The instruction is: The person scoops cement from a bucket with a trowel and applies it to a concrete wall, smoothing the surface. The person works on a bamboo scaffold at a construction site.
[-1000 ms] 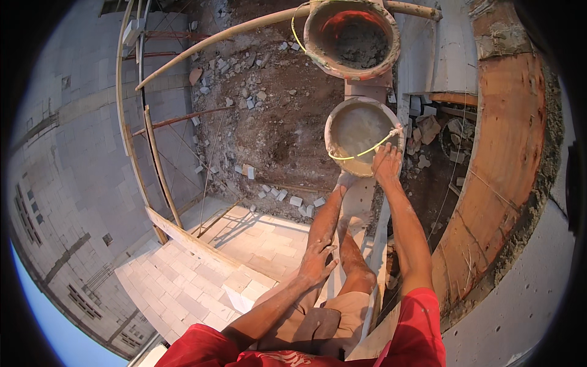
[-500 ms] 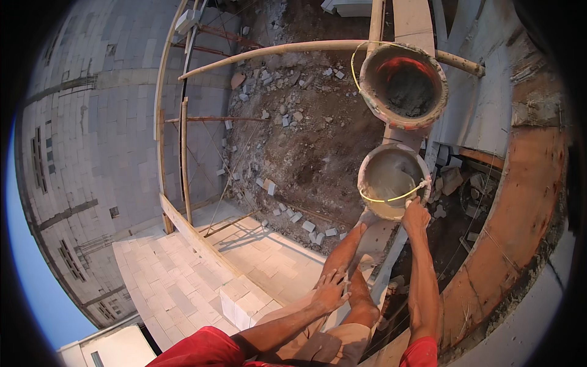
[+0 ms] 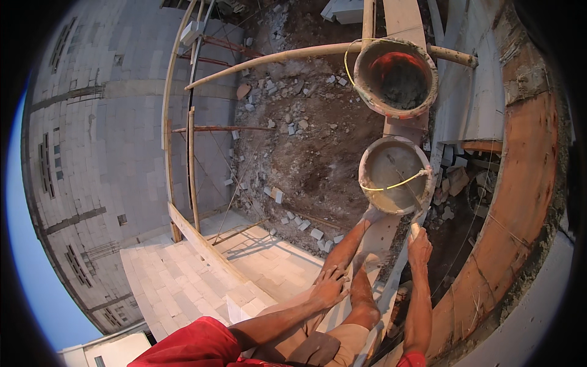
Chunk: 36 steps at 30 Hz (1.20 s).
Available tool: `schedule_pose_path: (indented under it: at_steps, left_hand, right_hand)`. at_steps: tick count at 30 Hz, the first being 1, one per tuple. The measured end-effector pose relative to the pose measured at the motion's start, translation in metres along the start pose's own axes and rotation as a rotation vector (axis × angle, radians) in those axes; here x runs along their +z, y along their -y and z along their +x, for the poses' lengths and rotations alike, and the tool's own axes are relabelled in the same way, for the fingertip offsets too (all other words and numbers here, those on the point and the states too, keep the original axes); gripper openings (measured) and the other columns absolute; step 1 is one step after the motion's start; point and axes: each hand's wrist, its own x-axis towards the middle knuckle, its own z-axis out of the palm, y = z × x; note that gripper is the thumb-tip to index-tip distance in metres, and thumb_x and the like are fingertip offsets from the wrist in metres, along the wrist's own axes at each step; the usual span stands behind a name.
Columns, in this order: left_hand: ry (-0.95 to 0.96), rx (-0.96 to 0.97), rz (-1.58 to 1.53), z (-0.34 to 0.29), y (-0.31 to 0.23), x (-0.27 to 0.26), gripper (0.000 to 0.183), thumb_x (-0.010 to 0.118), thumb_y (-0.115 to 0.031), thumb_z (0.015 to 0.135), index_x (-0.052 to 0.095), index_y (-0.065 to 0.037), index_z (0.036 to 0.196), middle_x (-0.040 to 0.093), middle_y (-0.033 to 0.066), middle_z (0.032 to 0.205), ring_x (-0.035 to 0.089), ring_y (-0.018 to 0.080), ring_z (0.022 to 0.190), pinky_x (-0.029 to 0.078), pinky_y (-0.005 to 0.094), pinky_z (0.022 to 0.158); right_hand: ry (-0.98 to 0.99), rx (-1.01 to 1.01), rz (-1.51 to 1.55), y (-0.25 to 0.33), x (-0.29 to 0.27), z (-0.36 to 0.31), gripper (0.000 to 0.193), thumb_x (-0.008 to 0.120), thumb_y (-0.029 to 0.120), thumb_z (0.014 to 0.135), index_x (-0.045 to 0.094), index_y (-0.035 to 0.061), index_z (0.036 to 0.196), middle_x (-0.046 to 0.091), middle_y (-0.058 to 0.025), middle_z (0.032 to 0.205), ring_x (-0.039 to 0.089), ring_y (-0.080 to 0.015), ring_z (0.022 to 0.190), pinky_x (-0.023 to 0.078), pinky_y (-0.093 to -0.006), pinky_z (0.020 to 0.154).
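My right hand [image 3: 419,249] is closed around the pale handle of a trowel [image 3: 416,230]. The trowel's thin metal neck crosses the near rim of a bucket [image 3: 365,166], and its blade is hard to make out against the contents. Wet, soupy grey mix fills much of that bucket, and a yellow-sleeved handle [image 3: 391,186] lies across its top. Fingers spread, my left hand [image 3: 330,287] rests on my bent leg and holds nothing. Just beyond stands a larger bucket [image 3: 396,114], red inside, with thicker grey mortar in it.
Both buckets stand on a narrow plank [image 3: 400,18]. A wooden pole [image 3: 275,56] runs crosswise behind the far bucket. Rubble-strewn ground [image 3: 318,147] lies below on the left. A curved reddish board [image 3: 520,202] rises at right, and a pale block wall [image 3: 110,153] stands left.
My right hand has drawn back slightly from the near bucket, and the trowel's handle and neck now show. My left hand stays on my leg. The whole view has shifted a little.
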Motion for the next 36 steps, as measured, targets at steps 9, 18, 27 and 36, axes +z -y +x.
schedule_pose_path:
  at_steps: [9, 18, 27, 36]
  left_hand:
    - [0.025, 0.017, 0.063, 0.002, 0.004, 0.008, 0.045, 0.058, -0.040, 0.096, 0.064, -0.013, 0.132, 0.044, 0.0102, 0.150, 0.028, 0.0356, 0.147, 0.023, 0.0574, 0.118]
    - [-0.048, 0.039, 0.050, 0.003, 0.011, 0.013, 0.042, 0.065, -0.037, 0.091, 0.067, -0.013, 0.126, 0.053, 0.0069, 0.145, 0.031, 0.0342, 0.146, 0.027, 0.0510, 0.120]
    - [-0.020, 0.002, 0.050, 0.006, 0.011, 0.015, 0.041, 0.068, -0.038, 0.091, 0.068, -0.016, 0.125, 0.053, 0.0034, 0.146, 0.031, 0.0326, 0.147, 0.027, 0.0521, 0.119]
    - [-0.078, 0.033, -0.001, 0.006, 0.020, 0.016, 0.036, 0.070, -0.035, 0.089, 0.070, -0.015, 0.119, 0.056, 0.0035, 0.140, 0.035, 0.0340, 0.144, 0.030, 0.0520, 0.116]
  right_hand:
    - [-0.002, 0.048, 0.141, -0.001, -0.003, -0.004, 0.036, 0.070, 0.023, 0.092, 0.052, 0.0000, 0.113, 0.067, -0.0249, 0.101, 0.068, -0.0466, 0.091, 0.054, -0.0539, 0.074]
    - [0.055, 0.108, 0.125, 0.002, -0.008, -0.007, 0.039, 0.072, 0.029, 0.090, 0.055, 0.0001, 0.110, 0.068, -0.0237, 0.099, 0.070, -0.0443, 0.088, 0.055, -0.0516, 0.077]
    - [-0.163, -0.051, 0.189, -0.020, 0.014, -0.010, 0.036, 0.071, 0.019, 0.087, 0.055, 0.0027, 0.116, 0.052, -0.0179, 0.104, 0.060, -0.0382, 0.101, 0.054, -0.0486, 0.076]
    - [-0.071, 0.256, -0.001, -0.090, 0.043, -0.106, 0.042, 0.074, 0.010, 0.086, 0.055, 0.0055, 0.123, 0.047, -0.0177, 0.116, 0.058, -0.0401, 0.108, 0.054, -0.0514, 0.082]
